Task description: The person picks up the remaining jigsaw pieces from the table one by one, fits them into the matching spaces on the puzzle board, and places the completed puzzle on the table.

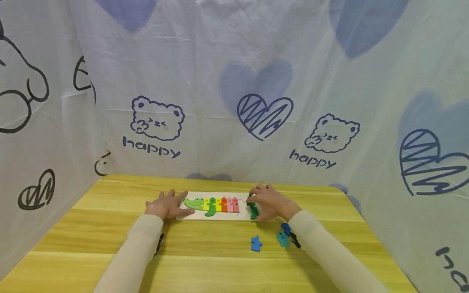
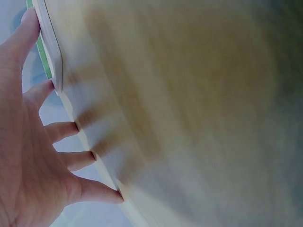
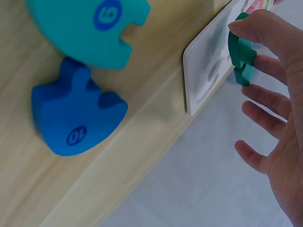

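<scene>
A white puzzle board [image 1: 227,217] lies on the table, with a green crocodile head [image 1: 192,204] and a row of yellow, green, red and pink pieces set in it. At its left end my left hand [image 1: 166,206] has its fingers spread, the thumb and index finger at the board's edge [image 2: 53,47]. Over the board's right end, my right hand [image 1: 272,202] pinches a dark green puzzle piece [image 3: 240,49] between thumb and fingers. The little finger stays off the piece. Beneath it, the board shows a pale recess outline in the right wrist view.
Nearer me on the yellow wood-grain table [image 1: 205,260] lie a blue piece [image 1: 255,244], a teal piece [image 1: 282,239] and a dark blue piece marked 10 [image 3: 75,116]. The last two lie by my right wrist. A printed cloth [image 1: 220,49] hangs behind the table and along its sides.
</scene>
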The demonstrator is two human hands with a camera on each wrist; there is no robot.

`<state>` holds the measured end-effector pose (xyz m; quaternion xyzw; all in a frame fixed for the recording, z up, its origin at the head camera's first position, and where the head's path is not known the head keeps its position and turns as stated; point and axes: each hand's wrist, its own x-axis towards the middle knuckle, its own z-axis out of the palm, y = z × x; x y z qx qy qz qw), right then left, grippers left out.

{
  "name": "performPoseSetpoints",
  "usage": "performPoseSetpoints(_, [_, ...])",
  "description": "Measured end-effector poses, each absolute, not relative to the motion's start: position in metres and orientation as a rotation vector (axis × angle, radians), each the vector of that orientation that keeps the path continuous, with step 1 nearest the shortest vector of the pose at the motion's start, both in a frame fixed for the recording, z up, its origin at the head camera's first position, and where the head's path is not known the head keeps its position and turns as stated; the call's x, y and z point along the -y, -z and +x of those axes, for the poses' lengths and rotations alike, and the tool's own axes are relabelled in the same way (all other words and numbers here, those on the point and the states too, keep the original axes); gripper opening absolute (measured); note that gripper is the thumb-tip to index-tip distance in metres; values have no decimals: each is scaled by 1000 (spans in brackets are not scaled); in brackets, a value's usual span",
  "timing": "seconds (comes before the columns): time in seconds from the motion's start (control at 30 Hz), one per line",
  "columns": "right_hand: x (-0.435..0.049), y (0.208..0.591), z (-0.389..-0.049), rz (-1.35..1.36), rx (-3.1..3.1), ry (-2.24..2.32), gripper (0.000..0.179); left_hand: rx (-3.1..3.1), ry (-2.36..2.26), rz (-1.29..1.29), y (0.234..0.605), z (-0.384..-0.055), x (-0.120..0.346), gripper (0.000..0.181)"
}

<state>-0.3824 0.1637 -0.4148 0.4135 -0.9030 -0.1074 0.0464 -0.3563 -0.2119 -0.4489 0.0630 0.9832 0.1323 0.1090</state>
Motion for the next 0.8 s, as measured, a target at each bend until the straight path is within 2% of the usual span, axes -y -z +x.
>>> performPoseSetpoints(0.8, [-145,417,-390,1273,2828,334,58,-2890,-388,179,448,-356,212,96])
